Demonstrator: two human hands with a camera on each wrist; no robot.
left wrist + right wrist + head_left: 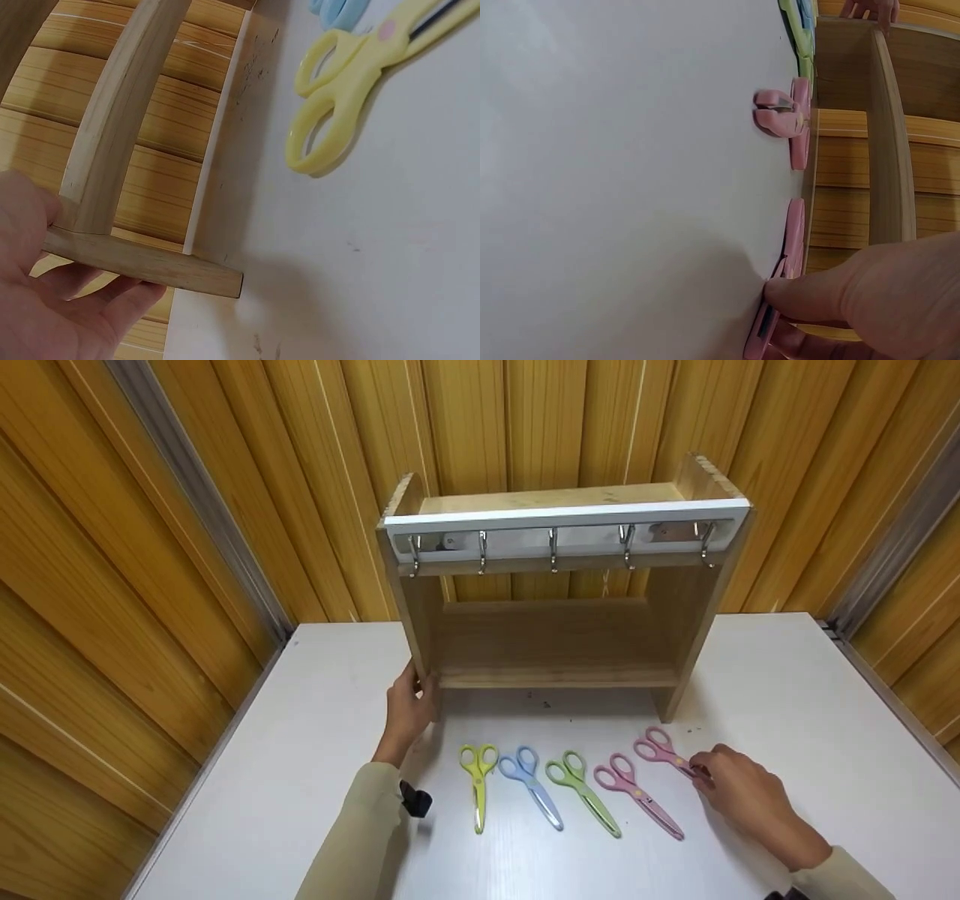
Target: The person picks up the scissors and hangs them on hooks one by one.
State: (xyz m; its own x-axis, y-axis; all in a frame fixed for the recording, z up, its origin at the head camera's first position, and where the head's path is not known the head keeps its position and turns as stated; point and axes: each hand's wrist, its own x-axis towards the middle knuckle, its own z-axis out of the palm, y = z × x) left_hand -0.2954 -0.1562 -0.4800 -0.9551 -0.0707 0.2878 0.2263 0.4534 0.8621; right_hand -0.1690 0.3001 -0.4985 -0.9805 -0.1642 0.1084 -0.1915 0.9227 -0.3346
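A small wooden shelf (555, 641) with a row of metal hooks along its upper front stands on the white table. My left hand (411, 706) grips the lower part of its left side panel, the thumb on one face and the fingers on the other in the left wrist view. My right hand (742, 795) pinches the blade end of the rightmost pink scissors (660, 746), handles pointing toward the shelf. To their left lie other pink scissors (637, 793), green scissors (583, 793), blue scissors (531, 787) and yellow scissors (479, 787), spread in a row.
White table (300, 810) surface surrounds the scissors. Wood-patterned panels (540, 420) rise behind and on both sides, with a metal strip (217, 502) at the left corner. A silver hook rail (566, 514) runs across the shelf's front.
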